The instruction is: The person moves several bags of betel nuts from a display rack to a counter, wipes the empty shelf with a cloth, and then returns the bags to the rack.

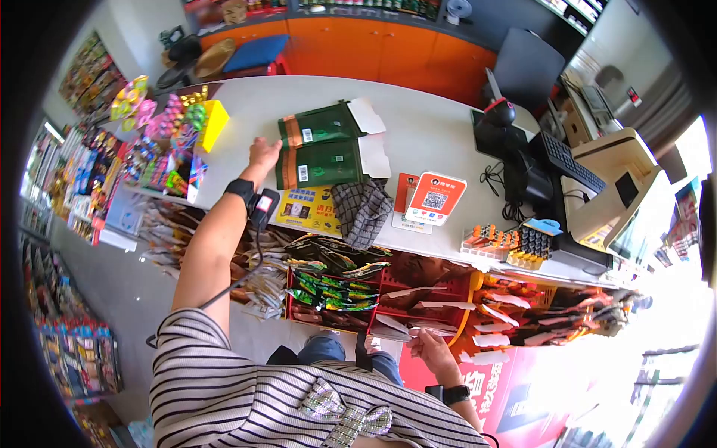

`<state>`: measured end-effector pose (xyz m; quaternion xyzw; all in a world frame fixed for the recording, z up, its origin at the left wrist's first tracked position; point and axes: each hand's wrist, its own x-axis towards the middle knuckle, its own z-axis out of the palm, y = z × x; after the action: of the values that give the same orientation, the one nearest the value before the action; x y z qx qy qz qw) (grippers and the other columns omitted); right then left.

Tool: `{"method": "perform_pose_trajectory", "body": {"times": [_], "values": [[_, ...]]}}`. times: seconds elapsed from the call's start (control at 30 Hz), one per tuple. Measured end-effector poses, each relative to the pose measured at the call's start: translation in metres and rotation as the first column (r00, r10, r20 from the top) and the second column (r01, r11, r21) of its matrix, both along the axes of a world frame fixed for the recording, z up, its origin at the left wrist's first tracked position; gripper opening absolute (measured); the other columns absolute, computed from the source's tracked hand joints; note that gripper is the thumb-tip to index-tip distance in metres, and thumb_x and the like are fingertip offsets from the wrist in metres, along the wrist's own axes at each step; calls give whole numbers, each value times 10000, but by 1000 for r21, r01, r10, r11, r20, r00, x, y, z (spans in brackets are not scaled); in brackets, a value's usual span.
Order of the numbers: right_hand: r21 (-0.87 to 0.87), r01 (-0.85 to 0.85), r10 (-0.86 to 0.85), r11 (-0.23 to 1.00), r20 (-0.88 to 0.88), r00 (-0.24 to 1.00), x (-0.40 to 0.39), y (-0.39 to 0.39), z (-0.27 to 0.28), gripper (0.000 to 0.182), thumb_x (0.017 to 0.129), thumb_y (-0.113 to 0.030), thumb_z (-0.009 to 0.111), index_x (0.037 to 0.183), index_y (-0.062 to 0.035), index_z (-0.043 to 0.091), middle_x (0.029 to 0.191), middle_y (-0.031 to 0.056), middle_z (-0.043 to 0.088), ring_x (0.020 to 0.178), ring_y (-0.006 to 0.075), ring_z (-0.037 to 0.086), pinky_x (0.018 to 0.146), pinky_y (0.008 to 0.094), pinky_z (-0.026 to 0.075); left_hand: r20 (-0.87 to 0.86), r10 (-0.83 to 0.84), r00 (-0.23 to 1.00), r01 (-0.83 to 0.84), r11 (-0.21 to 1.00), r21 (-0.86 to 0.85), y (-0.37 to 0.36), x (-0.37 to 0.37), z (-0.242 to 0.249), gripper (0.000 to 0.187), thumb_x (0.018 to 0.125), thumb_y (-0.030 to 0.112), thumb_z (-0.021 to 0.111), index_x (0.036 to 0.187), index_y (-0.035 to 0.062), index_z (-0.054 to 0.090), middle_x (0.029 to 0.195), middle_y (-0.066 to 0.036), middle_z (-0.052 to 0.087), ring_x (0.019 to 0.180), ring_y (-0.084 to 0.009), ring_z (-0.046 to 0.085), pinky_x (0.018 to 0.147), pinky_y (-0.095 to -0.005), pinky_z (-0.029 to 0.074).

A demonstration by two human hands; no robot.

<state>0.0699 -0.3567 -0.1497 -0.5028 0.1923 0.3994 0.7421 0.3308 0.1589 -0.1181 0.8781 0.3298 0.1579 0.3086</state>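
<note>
My left hand reaches over the counter with its fingers apart, at the left edge of two dark green display boxes. The boxes lie side by side, with their white flaps folded out to the right; what is inside them cannot be made out. Lower down, my right hand is in front of the rack below the counter. Its fingers are pinched at the edge of a flat packet that sticks out of a red compartment.
A checked cloth hangs over the counter's front edge, beside a yellow notice. Payment code signs, a barcode scanner, a keyboard and a monitor stand to the right. Colourful sweets and a yellow box are at the left.
</note>
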Motion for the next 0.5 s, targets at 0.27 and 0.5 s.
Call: {"method": "perform_pose_trajectory", "body": {"times": [0.27, 0.5], "values": [[-72, -248, 258, 966, 203, 945, 48, 144, 43, 290, 872, -245, 426, 1013, -12, 524, 777, 54, 566, 644, 91, 520, 591, 208, 441, -62, -62, 996, 31, 910, -414, 36, 68, -23, 570, 733, 420, 576, 1010, -74, 517, 1045, -214, 527, 988, -327, 499, 800, -385, 398], [-106, -419, 431, 902, 286, 856, 112, 247, 48, 316, 859, -273, 447, 1025, -11, 508, 815, 61, 562, 668, 90, 513, 575, 230, 458, 114, -80, 990, 135, 745, -653, 59, 84, -50, 332, 771, 323, 568, 909, 21, 572, 827, -79, 569, 745, -200, 532, 635, -390, 419]]}}
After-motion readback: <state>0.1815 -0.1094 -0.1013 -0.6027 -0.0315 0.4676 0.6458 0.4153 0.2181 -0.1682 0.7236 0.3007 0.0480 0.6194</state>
